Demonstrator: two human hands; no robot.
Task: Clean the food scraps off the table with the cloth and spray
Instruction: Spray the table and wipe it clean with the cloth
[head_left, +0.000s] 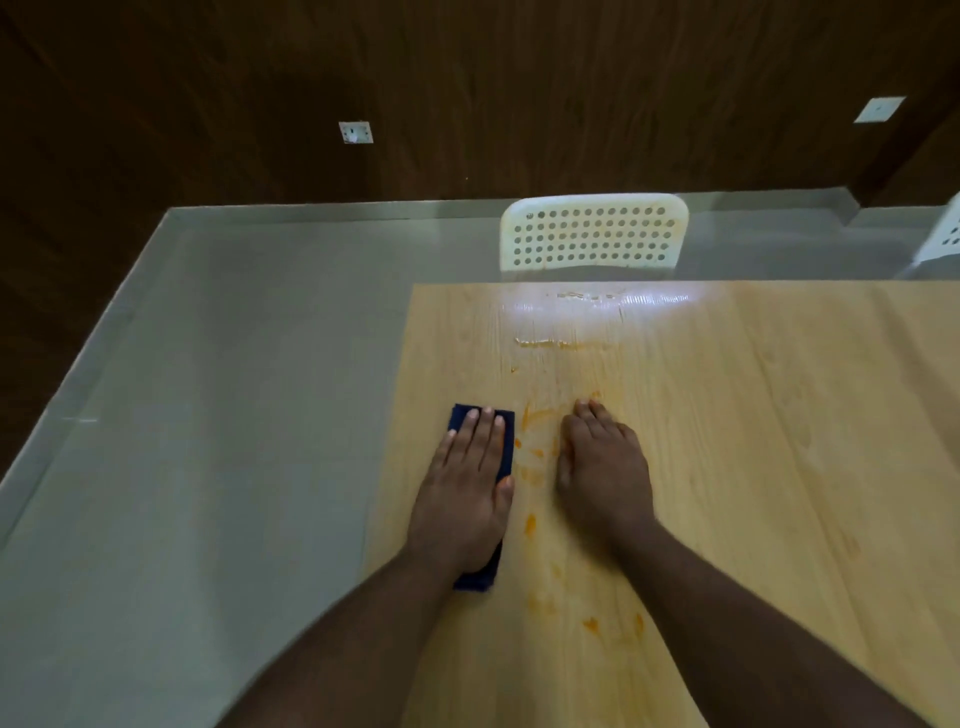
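Observation:
A folded dark blue cloth (508, 431) lies on the light wooden table (753, 441) near its left edge. My left hand (467, 483) presses flat on the cloth with straight fingers. Just right of it, my right hand (600, 473) rests palm down on the bare wood and holds nothing. Orange food smears (530, 522) streak the table between and below my hands, with more smears and wet streaks (550, 343) farther back. No spray bottle is in view.
A white perforated chair (592, 236) stands at the table's far edge, and part of another (948, 234) shows at the right. Grey floor (208, 415) runs along the table's left side. A dark wood-panelled wall (467, 93) with sockets closes the back.

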